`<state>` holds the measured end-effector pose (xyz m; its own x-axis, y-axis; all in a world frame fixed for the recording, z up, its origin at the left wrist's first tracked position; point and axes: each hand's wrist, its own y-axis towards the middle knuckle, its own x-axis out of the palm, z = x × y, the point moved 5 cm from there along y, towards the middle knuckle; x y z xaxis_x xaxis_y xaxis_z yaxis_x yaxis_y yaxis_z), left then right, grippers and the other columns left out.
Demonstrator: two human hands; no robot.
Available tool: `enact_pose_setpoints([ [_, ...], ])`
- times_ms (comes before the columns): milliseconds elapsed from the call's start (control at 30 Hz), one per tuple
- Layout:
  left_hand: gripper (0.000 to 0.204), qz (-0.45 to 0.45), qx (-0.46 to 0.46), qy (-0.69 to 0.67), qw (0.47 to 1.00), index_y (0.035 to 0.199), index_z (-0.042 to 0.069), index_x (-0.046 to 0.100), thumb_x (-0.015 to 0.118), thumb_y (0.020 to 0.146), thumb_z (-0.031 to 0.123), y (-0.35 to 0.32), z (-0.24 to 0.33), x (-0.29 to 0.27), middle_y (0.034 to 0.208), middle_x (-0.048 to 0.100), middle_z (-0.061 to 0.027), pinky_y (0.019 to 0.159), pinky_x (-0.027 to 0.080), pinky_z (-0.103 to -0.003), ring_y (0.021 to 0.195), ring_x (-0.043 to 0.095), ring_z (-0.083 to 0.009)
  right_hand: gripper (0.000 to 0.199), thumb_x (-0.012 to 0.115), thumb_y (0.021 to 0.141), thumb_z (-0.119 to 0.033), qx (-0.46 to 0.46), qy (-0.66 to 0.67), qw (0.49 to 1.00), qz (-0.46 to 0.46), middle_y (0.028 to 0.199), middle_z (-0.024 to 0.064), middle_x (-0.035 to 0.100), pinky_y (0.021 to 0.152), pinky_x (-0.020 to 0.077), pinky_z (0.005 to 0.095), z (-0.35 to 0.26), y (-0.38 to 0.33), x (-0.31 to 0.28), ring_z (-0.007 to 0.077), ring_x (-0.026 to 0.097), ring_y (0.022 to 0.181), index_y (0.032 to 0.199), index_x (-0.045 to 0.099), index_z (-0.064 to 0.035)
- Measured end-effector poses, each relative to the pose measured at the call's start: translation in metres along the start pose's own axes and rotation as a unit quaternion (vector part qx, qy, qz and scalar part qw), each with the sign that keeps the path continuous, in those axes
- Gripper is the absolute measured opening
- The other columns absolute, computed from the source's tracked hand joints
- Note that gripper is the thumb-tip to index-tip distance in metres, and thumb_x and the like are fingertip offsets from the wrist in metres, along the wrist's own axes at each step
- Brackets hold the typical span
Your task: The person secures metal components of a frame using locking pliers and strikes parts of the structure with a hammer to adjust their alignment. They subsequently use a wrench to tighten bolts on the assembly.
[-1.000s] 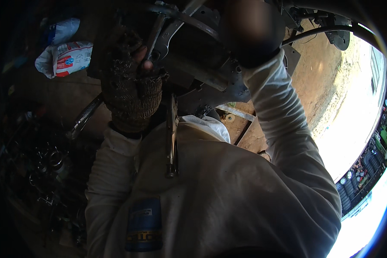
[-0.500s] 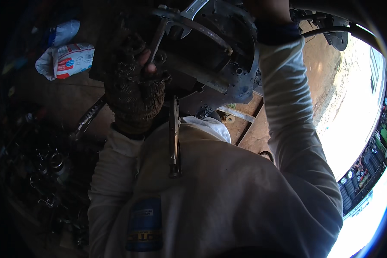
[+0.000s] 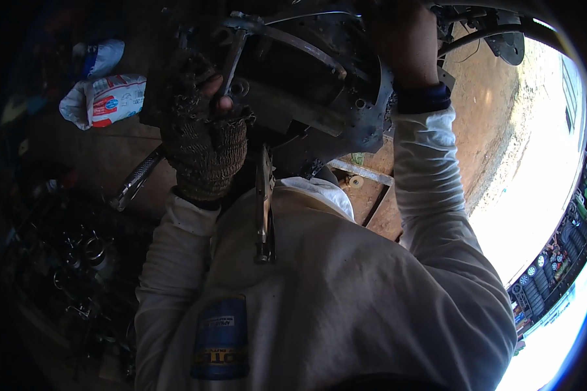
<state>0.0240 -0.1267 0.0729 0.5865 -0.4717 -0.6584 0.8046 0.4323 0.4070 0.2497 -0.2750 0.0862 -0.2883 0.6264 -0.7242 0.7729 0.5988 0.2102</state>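
My left hand (image 3: 205, 146), in a worn brown knit glove, is closed around the shaft of a metal wrench (image 3: 231, 62). The wrench head sits against a dark, greasy metal assembly (image 3: 319, 98) just above my chest. My right hand (image 3: 403, 39) reaches up to the top edge of that assembly. It has a dark cuff at the wrist, and its fingers are lost in shadow at the frame's rim. A pair of locking pliers (image 3: 264, 212) lies on my white shirt, pointing up toward the assembly.
A white, red and blue bag (image 3: 107, 98) lies at upper left. A ribbed metal hose (image 3: 137, 179) runs beside my left wrist. Several loose metal parts (image 3: 78, 260) lie in the dark on the left. Wooden boards (image 3: 372, 195) and bare dirt (image 3: 496, 130) show on the right.
My right arm has lifted and stretched up toward the top of the assembly, uncovering more of it. My left hand has kept its hold on the wrench in about the same spot.
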Motion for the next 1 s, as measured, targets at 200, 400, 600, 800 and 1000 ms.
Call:
enact_pose_setpoints([
  [200,0.031,-0.005,-0.057,-0.063,0.996,0.111,-0.001,0.062,0.061,0.09,0.021,-0.002,-0.016,-0.003,0.104,0.065,-0.0145,0.088,0.05,-0.038,0.099,0.062,-0.0276,0.039,0.074,0.08,-0.014,-0.23,0.333,0.838,-0.365,0.098,0.0114,0.068,0.074,0.0508,0.0345,-0.028,0.008,0.09,0.0201,0.064,0.088,0.116,0.062,-0.0038],
  [400,0.03,0.007,0.057,0.069,0.996,0.113,-0.004,0.061,0.06,0.093,0.018,0.001,0.001,-0.008,0.11,0.061,-0.0132,0.083,0.051,-0.034,0.1,0.059,-0.0236,0.056,0.079,0.073,-0.021,-0.263,0.298,0.759,-0.515,0.115,0.0067,0.067,0.098,0.0435,0.038,-0.065,0.0,0.128,0.0242,0.058,0.113,0.125,0.061,-0.0135],
  [600,0.029,-0.002,0.013,0.046,0.999,0.11,-0.002,0.063,0.061,0.092,0.021,0.0,0.0,-0.007,0.11,0.061,-0.0168,0.086,0.049,-0.04,0.101,0.06,-0.0289,0.049,0.074,0.079,-0.015,-0.276,0.328,0.711,-0.557,0.126,0.0052,0.063,0.1,0.0427,0.036,-0.068,-0.008,0.141,0.0215,0.053,0.12,0.126,0.06,-0.011],
  [800,0.028,-0.001,0.028,0.064,0.998,0.108,-0.002,0.064,0.059,0.094,0.021,0.006,0.005,-0.009,0.111,0.061,-0.017,0.087,0.049,-0.04,0.103,0.059,-0.0288,0.04,0.068,0.087,-0.018,-0.255,0.394,0.716,-0.517,0.114,0.0095,0.066,0.088,0.0487,0.0323,-0.052,0.009,0.135,0.0225,0.062,0.102,0.124,0.059,-0.006],
  [1000,0.026,0.027,0.05,0.018,0.998,0.105,-0.004,0.064,0.057,0.095,0.019,0.006,0.007,-0.004,0.117,0.059,-0.019,0.092,0.048,-0.041,0.109,0.057,-0.0307,0.032,0.067,0.088,-0.016,0.024,0.407,0.815,-0.412,0.096,0.0098,0.067,0.061,0.0532,0.0285,0.02,0.031,0.059,0.0158,0.065,0.078,0.115,0.06,-0.0019],
])
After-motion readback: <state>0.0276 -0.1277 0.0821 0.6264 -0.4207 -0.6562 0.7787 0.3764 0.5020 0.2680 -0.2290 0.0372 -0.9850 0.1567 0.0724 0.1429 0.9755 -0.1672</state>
